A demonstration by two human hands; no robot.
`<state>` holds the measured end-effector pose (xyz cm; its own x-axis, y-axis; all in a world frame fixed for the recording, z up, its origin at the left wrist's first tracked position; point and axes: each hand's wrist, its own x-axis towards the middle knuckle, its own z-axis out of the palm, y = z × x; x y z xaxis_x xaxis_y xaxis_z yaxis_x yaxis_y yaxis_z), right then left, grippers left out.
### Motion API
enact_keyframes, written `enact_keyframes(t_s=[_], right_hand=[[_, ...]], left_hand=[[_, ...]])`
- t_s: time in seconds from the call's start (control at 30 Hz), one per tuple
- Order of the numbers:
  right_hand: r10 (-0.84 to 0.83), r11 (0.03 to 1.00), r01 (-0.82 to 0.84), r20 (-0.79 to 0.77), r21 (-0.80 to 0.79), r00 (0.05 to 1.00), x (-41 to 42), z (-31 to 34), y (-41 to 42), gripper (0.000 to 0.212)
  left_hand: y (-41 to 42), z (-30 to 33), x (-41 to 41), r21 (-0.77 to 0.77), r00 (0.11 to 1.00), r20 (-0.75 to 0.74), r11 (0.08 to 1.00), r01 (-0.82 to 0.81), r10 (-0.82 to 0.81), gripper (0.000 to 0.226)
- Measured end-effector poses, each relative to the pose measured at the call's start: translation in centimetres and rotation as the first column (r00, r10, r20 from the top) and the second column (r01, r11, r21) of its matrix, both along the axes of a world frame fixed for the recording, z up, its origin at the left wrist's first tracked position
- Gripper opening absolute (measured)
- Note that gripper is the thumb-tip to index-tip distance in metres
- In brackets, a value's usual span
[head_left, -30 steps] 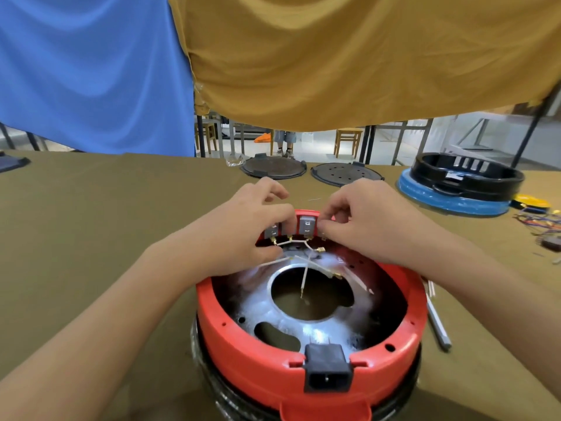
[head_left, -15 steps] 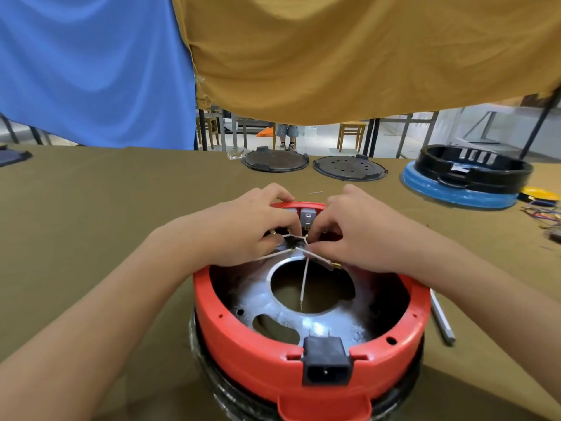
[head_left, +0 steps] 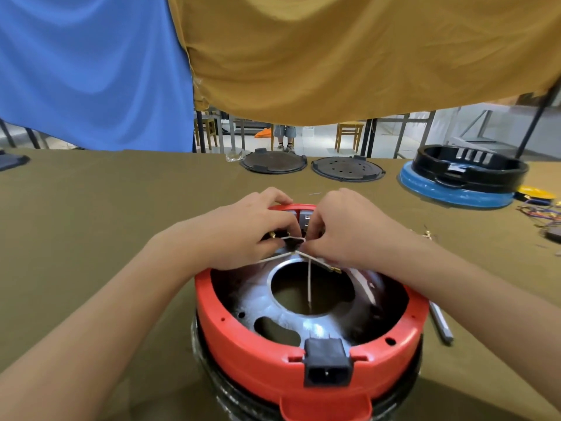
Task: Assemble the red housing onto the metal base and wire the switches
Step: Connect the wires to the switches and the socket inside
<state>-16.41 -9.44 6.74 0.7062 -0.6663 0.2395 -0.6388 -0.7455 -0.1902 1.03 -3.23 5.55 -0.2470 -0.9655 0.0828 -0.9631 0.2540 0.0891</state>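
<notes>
White wires (head_left: 299, 253) pinched between curled left hand (head_left: 243, 235) and right hand (head_left: 349, 232) over red housing (head_left: 252, 354).

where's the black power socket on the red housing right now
In the head view the black power socket sits at bottom centre, set in the near rim of the red housing, on the side opposite both hands.

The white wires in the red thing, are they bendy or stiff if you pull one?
Probably bendy. The white wires fan out from one knot, and one dangles straight down over the hole in the metal base, so they look thin and floppy. Their small brass ends may slip; both the left hand and right hand pinch close at the red housing.
</notes>
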Motion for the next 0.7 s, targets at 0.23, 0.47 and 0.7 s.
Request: enact_keyframes(t_s=[0.23,0.47,0.7], right_hand=[[-0.048,0.997,0.045,0.042,0.066,0.998,-0.3,0.3,0.7,0.018],[-0.043,0.989,0.032,0.070,0.146,0.997,-0.5,0.4,0.6,0.009],[-0.096,0.995,0.097,-0.014,0.036,0.995,-0.2,0.1,0.8,0.016]], left_hand=[[-1.3,1.2,-0.6,0.014,0.997,-0.077,1.000,0.009,-0.008,0.008],[-2.3,0.5,-0.8,-0.073,0.980,-0.196,0.997,0.026,-0.040,0.020],[-2.1,0.7,-0.8,-0.053,0.969,-0.247,0.999,0.010,-0.023,0.028]])
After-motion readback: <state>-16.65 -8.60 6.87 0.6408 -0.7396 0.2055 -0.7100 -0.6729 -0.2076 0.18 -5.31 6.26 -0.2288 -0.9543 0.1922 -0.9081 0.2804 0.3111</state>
